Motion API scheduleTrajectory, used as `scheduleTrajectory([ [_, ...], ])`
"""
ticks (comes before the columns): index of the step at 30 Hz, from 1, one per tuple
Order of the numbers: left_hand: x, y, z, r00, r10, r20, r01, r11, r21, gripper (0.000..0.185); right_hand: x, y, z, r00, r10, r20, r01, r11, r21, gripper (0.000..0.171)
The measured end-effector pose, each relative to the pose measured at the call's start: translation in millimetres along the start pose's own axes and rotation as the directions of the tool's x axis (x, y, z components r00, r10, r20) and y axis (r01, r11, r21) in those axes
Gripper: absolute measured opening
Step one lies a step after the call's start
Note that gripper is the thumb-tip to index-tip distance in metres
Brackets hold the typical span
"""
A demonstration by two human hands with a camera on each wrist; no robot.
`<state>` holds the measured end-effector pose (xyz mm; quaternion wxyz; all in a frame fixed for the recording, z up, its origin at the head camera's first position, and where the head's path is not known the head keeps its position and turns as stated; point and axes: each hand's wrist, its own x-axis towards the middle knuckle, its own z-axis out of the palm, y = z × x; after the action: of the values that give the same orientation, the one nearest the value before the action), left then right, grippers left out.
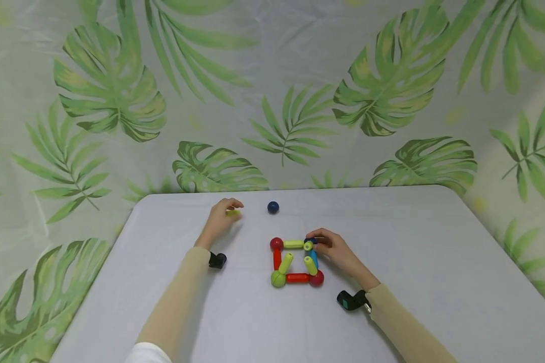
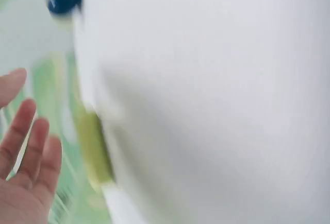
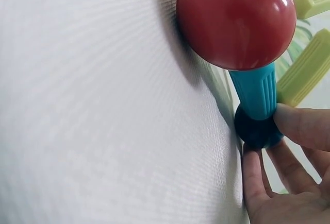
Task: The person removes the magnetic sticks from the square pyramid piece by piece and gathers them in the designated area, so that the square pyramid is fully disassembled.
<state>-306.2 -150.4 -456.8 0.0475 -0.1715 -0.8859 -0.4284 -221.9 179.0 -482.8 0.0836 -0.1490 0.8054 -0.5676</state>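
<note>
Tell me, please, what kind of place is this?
Probably a staged tabletop play or recording corner, not a lived-in room: a plain white table, a leaf-print backdrop hung behind it, and toy sticks and balls joined into a square.

The table (image 1: 436, 262) is plain pale grey; the backdrop (image 1: 300, 75) is whitish with green palm-leaf print. The square frame (image 1: 296, 262) mixes red balls, a lime ball, red, lime and blue rods. At its 11 o'clock lies a navy ball (image 1: 273, 207). Sleeves are beige.
</note>
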Motion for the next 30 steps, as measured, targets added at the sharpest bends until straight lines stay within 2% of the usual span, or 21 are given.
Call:
scheduleTrajectory([
  [2,-6.7,18.0,15.0,0.995,0.087,0.056,-0.082,0.993,-0.089,0.024,-1,1,-1,1.0,-0.005,0.002,0.005,1.0,-0.008,0.026],
  [3,-10.1,27.7,23.5,0.986,0.132,0.1,-0.119,0.985,-0.126,0.024,-1,1,-2,1.0,-0.005,0.001,0.005,1.0,-0.012,0.026],
  [5,-15.8,46.4,40.8,0.955,0.222,0.195,-0.186,0.965,-0.186,0.024,-1,1,-3,1.0,-0.009,-0.006,0.009,1.0,-0.009,0.026],
  [8,-19.7,67.2,63.4,0.896,0.327,0.301,-0.264,0.936,-0.232,0.026,0,0,-4,1.0,-0.022,-0.006,0.022,1.0,0.001,0.026],
  [10,-19.7,75.8,74.6,0.865,0.365,0.344,-0.294,0.925,-0.242,0.028,1,-1,-4,1.0,-0.016,-0.003,0.016,1.0,0.011,0.025],
  [12,-18.8,80.7,82.5,0.845,0.378,0.38,-0.302,0.921,-0.244,0.028,1,-1,-4,1.0,-0.011,0.006,0.011,1.0,0.012,0.025],
  [15,-16.5,83.7,89.2,0.825,0.374,0.423,-0.297,0.925,-0.239,0.026,0,-1,-3,1.0,0.006,0.004,-0.006,1.0,0.009,0.025],
  [17,-15.2,84.0,90.1,0.82,0.374,0.434,-0.295,0.925,-0.239,0.024,0,0,-3,1.0,0.002,0.004,-0.002,1.0,0.007,0.025],
  [19,-14.8,83.2,88.9,0.826,0.375,0.422,-0.294,0.924,-0.245,0.022,0,0,-2,1.0,0.005,0.0,-0.005,1.0,0.013,0.025],
  [20,-15.2,82.7,87.3,0.834,0.372,0.407,-0.291,0.924,-0.246,0.021,0,0,-2,1.0,0.003,0.002,-0.003,1.0,0.013,0.026],
  [24,-18.9,76.1,82.5,0.886,0.314,0.342,-0.243,0.941,-0.237,0.017,1,0,-1,1.0,0.0,0.002,0.0,1.0,0.009,0.026],
  [27,-22.7,69.6,80.7,0.918,0.254,0.304,-0.186,0.954,-0.235,0.015,1,2,-1,1.0,-0.009,0.007,0.009,1.0,0.001,0.026],
  [30,-25.4,64.7,76.2,0.946,0.208,0.25,-0.136,0.952,-0.275,0.016,2,3,-1,1.0,-0.003,0.004,0.003,1.0,0.006,0.025],
])
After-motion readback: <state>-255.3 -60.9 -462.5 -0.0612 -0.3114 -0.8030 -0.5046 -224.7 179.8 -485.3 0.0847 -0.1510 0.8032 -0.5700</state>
